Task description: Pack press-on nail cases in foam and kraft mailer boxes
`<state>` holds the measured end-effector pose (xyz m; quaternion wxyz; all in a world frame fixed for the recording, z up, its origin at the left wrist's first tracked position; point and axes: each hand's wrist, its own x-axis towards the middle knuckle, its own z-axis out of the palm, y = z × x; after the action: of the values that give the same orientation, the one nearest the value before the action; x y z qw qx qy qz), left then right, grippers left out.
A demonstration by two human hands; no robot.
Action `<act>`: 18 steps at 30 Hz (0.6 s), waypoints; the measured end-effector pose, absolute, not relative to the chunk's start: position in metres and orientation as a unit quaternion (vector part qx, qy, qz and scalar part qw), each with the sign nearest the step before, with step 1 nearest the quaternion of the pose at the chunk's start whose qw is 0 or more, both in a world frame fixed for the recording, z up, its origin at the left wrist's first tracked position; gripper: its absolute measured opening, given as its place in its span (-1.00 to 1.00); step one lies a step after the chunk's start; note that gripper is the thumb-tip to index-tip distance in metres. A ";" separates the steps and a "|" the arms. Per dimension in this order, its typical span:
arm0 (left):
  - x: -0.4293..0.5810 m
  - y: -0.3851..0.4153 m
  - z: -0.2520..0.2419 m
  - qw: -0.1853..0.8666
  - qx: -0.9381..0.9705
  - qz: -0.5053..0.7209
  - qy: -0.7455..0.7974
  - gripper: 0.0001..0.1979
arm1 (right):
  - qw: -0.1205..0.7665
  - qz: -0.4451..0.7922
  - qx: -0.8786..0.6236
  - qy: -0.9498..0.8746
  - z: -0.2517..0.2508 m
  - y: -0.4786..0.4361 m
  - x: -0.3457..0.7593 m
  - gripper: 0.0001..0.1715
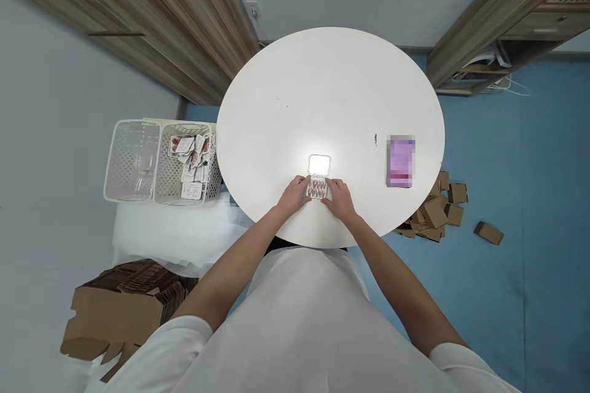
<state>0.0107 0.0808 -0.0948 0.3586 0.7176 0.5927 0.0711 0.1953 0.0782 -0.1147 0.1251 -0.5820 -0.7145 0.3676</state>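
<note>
A small transparent plastic case (318,188) lies near the front edge of the white oval table, its lid (319,165) tipped back on the far side and shining with glare. Rows of small, shiny, nail-shaped pieces, which look like press-on nails, fill its base. My left hand (295,194) grips the case's left side with thumb and fingers. On the opposite side, my right hand (340,199) holds the right edge in the same way.
A blurred purple item (401,162) lies on the table (332,73) at right. Left of the table stand white baskets (157,166), one with cards or packets. Flattened cardboard (115,319) is stacked lower left; small brown boxes (433,212) are piled on the floor at right.
</note>
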 end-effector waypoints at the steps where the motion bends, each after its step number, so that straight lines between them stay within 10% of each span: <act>1: 0.011 0.080 -0.096 0.359 0.717 0.072 0.593 -0.29 | 0.124 0.366 -0.582 -0.715 -0.115 0.078 0.195 -0.28; 18: 0.015 0.072 -0.096 0.386 0.678 0.096 0.618 -0.18 | 0.131 0.398 -0.587 -0.693 -0.109 0.077 0.196 -0.21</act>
<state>0.0146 0.0721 -0.0965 0.3858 0.6785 0.6177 0.0961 0.1962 0.0771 -0.1092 0.1312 -0.5870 -0.6928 0.3979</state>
